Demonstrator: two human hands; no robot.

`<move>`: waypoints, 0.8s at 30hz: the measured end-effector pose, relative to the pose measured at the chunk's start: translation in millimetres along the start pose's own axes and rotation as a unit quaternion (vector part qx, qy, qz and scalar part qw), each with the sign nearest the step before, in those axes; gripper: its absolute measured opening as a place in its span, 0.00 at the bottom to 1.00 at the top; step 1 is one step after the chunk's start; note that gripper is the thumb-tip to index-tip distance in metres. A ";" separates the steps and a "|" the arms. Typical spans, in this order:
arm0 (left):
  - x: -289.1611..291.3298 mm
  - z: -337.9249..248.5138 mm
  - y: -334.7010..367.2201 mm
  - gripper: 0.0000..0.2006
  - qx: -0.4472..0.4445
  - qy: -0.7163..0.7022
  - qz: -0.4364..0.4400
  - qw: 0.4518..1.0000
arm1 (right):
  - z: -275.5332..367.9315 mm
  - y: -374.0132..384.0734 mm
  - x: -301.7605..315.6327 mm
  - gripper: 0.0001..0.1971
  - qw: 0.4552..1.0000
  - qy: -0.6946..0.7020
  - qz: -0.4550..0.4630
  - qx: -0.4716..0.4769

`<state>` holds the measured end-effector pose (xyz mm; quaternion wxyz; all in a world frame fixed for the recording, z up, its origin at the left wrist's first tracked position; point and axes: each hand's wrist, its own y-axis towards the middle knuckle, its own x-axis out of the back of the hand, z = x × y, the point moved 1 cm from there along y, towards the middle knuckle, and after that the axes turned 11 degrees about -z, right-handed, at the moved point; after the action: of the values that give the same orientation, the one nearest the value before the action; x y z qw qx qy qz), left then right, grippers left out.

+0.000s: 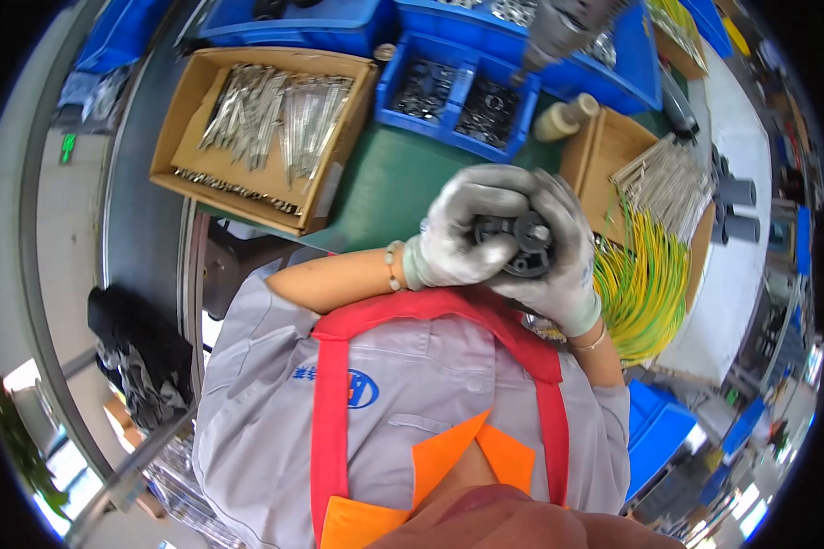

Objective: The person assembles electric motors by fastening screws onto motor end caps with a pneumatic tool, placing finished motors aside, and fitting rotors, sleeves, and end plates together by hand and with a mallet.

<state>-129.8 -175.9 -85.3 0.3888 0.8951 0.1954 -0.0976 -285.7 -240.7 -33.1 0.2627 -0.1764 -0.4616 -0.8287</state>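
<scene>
Left hand (450, 236) and right hand (569, 252) cupped around a black part (525, 245)

It is grasped between both gloved hands at the near side of the green counter (389, 178). Its edges are covered by them, so whether it is one piece or two cannot be told. Beyond the left carton (346, 146), a blue bin (293, 37) is cut off.

A grey work shirt (256, 393) has an orange collar (449, 459), a blue oval emblem (364, 389) and red apron straps (330, 430) over it. Whitish-grey gloves (449, 256) cover both hands (471, 215), with a beaded bracelet (393, 267) at left and a thin bracelet (595, 341) at right.
</scene>
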 end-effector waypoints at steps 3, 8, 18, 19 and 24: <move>1.0 -12.6 -7.9 0.20 0.039 0.012 0.010 0.999 | -4.1 -11.5 -10.9 0.47 0.998 0.047 -0.040 -0.001; 37.2 -38.8 14.8 0.26 0.174 0.093 0.083 0.977 | -7.3 -19.4 -14.2 0.48 0.992 0.101 -0.018 -0.080; 267.9 -60.1 57.8 0.23 0.379 0.790 0.112 0.469 | -1.8 -19.8 -12.9 0.47 0.985 0.124 -0.030 -0.117; 270.1 -58.6 59.1 0.23 0.379 0.790 0.113 0.469 | -2.2 -20.1 -10.4 0.46 0.985 0.122 -0.023 -0.121; 305.7 -49.0 68.8 0.24 0.372 0.780 0.120 0.488 | -7.6 -16.4 27.2 0.47 0.973 0.159 -0.001 -0.169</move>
<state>177.1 -99.0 -106.7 -0.2840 0.6814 0.2553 0.6244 -317.6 -247.5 -33.5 0.2985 -0.0831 -0.2677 -0.9123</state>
